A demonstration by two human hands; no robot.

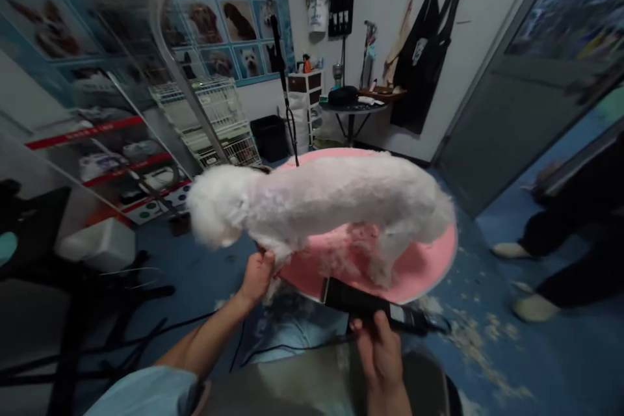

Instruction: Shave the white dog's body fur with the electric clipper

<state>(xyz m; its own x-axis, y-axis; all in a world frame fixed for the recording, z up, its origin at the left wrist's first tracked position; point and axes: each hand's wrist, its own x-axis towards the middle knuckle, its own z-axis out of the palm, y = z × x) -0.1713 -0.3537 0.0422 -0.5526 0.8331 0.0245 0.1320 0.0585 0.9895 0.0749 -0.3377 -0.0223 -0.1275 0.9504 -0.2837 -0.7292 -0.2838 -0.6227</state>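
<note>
A small white dog stands on a round pink grooming table, head to the left. My left hand is closed around the dog's front leg below its chest. My right hand grips a black electric clipper, held level at the table's near edge, its blade end pointing left toward the dog's belly. Loose white fur lies on the pink top under the dog.
A metal grooming arm rises at left with a black leash hanging. Wire cages and shelves stand behind. Another person's legs and shoes are at right. Fur clippings litter the blue floor. A small table stands at the back.
</note>
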